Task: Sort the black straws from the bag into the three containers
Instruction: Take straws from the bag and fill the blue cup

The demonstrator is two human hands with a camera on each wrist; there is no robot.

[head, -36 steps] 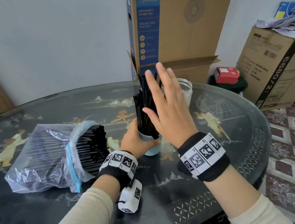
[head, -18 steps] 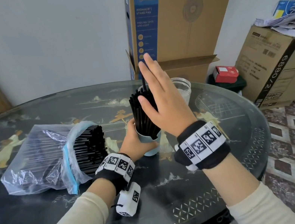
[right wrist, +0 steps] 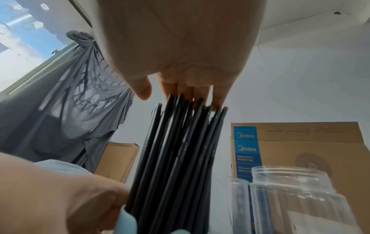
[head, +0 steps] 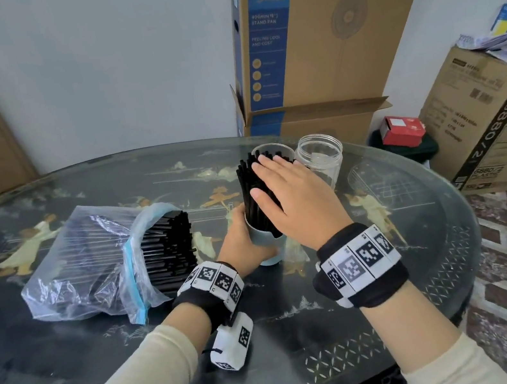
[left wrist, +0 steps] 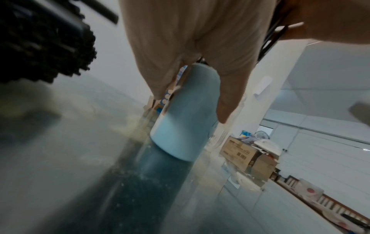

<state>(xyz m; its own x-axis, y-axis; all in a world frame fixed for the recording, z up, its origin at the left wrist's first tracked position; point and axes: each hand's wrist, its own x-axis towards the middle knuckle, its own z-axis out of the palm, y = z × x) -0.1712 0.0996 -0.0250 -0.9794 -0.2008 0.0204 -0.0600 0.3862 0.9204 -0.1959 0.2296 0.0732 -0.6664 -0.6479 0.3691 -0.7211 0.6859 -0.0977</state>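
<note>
Head view, left hand (head: 240, 241) gripping cup (head: 270, 249), right hand (head: 294, 198) flat on straws (head: 250, 189)

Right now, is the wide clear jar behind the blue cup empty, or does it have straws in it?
Empty, as far as shown. The clear jar shows only transparent walls; the black straws stand in the blue cup.

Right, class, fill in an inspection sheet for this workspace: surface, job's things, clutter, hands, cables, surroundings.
Surface: dark glass-topped table with painted figures.
Job's things: blue cup packed with black straws; plastic bag of straws lying open; two clear jars behind.
Clutter: nothing seen.
Hands: left hand grips the cup; right hand flat on the straw tops.
Cables: nothing seen.
Surroundings: fan box, cardboard carton, red box.
</note>
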